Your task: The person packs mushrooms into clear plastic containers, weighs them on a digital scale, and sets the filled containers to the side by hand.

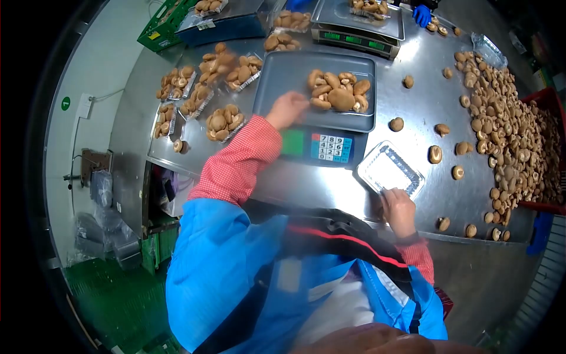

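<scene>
A scale with a grey tray (283,79) stands on the steel table, and a heap of brown mushrooms (341,97) sits on the tray's right part. My left hand (289,109) is over the tray's left edge, left of that heap; its fingers are blurred and I cannot make out whether they hold anything. Below and right of the scale lies an empty clear plastic tray (390,170). My right hand (399,207) has its fingers closed on the near edge of this tray.
Filled mushroom packs (219,122) stand at the left. A large mushroom pile (507,135) covers the right side, with single mushrooms (435,154) scattered beside it. Behind are a second scale (355,40), a green crate (159,32) and another person's blue-gloved hand (421,16).
</scene>
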The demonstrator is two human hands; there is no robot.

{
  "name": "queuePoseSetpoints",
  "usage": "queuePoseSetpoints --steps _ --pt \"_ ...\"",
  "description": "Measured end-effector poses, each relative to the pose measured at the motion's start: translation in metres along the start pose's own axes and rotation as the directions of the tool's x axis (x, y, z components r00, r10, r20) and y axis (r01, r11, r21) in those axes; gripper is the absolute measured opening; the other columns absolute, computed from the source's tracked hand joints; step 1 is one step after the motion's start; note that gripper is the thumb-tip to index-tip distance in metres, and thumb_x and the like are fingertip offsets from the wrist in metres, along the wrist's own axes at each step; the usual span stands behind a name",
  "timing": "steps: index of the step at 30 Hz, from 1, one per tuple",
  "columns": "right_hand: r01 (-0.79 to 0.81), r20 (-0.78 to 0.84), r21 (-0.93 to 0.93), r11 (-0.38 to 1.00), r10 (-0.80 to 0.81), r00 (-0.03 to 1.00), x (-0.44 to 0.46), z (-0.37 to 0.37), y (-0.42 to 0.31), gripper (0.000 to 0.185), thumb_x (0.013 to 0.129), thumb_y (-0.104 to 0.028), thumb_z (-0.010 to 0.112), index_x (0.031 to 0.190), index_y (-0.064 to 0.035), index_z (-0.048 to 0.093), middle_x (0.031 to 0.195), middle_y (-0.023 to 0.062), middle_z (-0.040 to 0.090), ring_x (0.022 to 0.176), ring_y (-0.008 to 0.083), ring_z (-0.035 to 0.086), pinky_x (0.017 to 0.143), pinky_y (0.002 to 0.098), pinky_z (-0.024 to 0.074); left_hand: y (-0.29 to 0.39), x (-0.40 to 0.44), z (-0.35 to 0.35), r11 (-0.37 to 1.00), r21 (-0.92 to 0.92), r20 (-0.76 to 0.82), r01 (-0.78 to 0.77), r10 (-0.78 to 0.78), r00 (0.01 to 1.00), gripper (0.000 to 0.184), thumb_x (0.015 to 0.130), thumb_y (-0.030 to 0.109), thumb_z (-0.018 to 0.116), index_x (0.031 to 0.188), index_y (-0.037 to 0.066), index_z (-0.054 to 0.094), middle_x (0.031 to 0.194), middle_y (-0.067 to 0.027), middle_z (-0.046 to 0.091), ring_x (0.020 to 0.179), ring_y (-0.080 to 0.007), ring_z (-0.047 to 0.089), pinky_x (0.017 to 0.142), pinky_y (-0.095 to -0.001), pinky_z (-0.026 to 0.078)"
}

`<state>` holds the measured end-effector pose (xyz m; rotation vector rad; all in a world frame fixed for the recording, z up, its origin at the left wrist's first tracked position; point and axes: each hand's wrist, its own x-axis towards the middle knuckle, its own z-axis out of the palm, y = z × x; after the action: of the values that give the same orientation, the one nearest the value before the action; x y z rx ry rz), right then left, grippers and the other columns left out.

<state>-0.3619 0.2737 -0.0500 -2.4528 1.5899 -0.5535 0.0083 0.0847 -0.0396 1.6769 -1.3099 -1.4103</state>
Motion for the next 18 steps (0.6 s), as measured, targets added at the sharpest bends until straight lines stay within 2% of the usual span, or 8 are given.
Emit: queuePoseSetpoints --steps 1,4,7,10,12,15,18 --pt "0.006 0.005 0.014 1.000 -0.006 1.000 0.001 -0.001 0.001 0.009 0.081 -0.012 0.067 0.085 -0.0069 0.061 0.080 0.0078 0.059 0.075 0.0269 0.060 0.063 0.0372 0.0504 0.002 0.001 0.005 0.997 -0.052 0.079 0.058 -0.054 0.995 0.030 0.094 0.012 0.058 0.118 -0.003 0.049 0.103 -0.0115 0.059 0.083 -0.0190 0.067 0.063 -0.0248 0.058" --pt "0.011 0.037 0.053 0.999 -0.013 0.999 0.005 -0.005 0.003 0.008 0.081 -0.011 0.067 0.085 -0.0075 0.061 0.079 0.0078 0.059 0.076 0.0267 0.060 0.063 0.0375 0.0508 0.015 -0.001 0.019 0.931 -0.347 -0.035 0.113 -0.133 0.990 0.017 0.094 0.007 0.056 0.106 -0.003 0.048 0.100 -0.0111 0.056 0.086 -0.0220 0.067 0.069 -0.0282 0.061" --pt "0.003 0.071 0.081 0.997 -0.009 0.997 0.007 -0.006 0.002 0.006 0.082 -0.009 0.064 0.086 -0.0076 0.061 0.079 0.0086 0.058 0.074 0.0278 0.060 0.061 0.0387 0.0501 0.018 0.002 0.021 0.848 -0.525 -0.080 0.078 -0.140 0.987 0.009 0.094 0.003 0.053 0.098 -0.001 0.046 0.099 -0.0115 0.054 0.087 -0.0251 0.067 0.074 -0.0311 0.062" --pt "0.038 0.081 0.100 0.994 -0.047 0.996 0.004 0.003 0.013 0.004 0.082 -0.006 0.062 0.084 -0.0066 0.059 0.077 0.0102 0.057 0.073 0.0296 0.059 0.059 0.0407 0.0481 0.016 0.007 0.011 0.810 -0.584 -0.089 0.051 -0.127 0.988 0.007 0.095 0.002 0.050 0.097 -0.001 0.045 0.100 -0.0136 0.052 0.090 -0.0275 0.066 0.080 -0.0331 0.061" --pt "0.003 0.096 0.070 0.998 -0.010 0.995 0.003 0.003 0.012 0.004 0.082 -0.006 0.062 0.083 -0.0065 0.058 0.076 0.0104 0.056 0.072 0.0299 0.058 0.059 0.0412 0.0475 0.019 0.011 0.001 0.795 -0.606 -0.125 0.016 -0.115 0.985 0.006 0.095 0.000 0.049 0.098 -0.002 0.045 0.101 -0.0149 0.052 0.092 -0.0290 0.066 0.083 -0.0356 0.060" --pt "-0.045 0.071 0.004 0.999 0.044 0.996 0.003 0.010 0.009 0.008 0.080 -0.006 0.063 0.084 -0.0065 0.057 0.077 0.0110 0.054 0.073 0.0307 0.057 0.060 0.0420 0.0467 0.015 0.025 -0.028 0.892 -0.443 -0.224 -0.093 -0.009 0.975 0.006 0.093 -0.001 0.050 0.097 -0.002 0.045 0.101 -0.0148 0.053 0.092 -0.0299 0.065 0.083 -0.0370 0.060" --pt "-0.094 0.020 -0.031 0.995 0.094 0.995 -0.001 0.025 0.011 0.011 0.078 -0.006 0.063 0.086 -0.0060 0.056 0.081 0.0126 0.053 0.075 0.0324 0.056 0.062 0.0425 0.0461 0.014 0.043 -0.066 0.791 -0.571 -0.375 -0.222 -0.010 0.927 0.009 0.091 -0.004 0.051 0.098 -0.002 0.045 0.096 -0.0145 0.055 0.087 -0.0306 0.067 0.081 -0.0395 0.060"
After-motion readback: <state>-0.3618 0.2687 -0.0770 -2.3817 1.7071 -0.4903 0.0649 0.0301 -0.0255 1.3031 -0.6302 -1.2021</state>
